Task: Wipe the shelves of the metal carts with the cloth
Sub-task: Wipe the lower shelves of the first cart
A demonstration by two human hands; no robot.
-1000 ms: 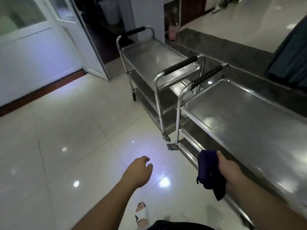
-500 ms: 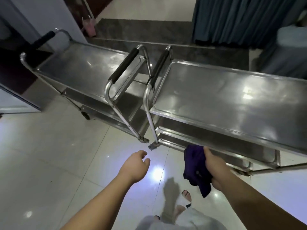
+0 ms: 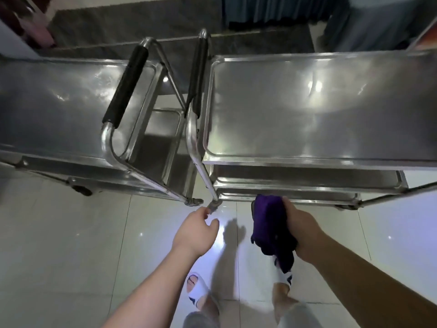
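Observation:
Two steel carts stand side by side in front of me, black handles facing each other in the middle. The right cart (image 3: 319, 110) has a bare shiny top shelf with lower shelves under it; the left cart (image 3: 54, 102) is the same build. My right hand (image 3: 301, 229) grips a bunched dark purple cloth (image 3: 269, 227) just in front of the right cart's bottom shelf edge. Beside it, my left hand (image 3: 196, 233) hangs with fingers loosely curled and holds nothing, close to the right cart's front left caster.
Glossy white floor tiles (image 3: 71, 256) spread out before the carts. A dark stone step (image 3: 142, 22) runs behind them, with dark curtains (image 3: 272, 10) further back. My feet in white slippers (image 3: 196, 290) are below my hands.
My view has swung right and down, so both carts now sit square in front. Both hands stay low; the cloth is a little nearer the right cart's bottom shelf.

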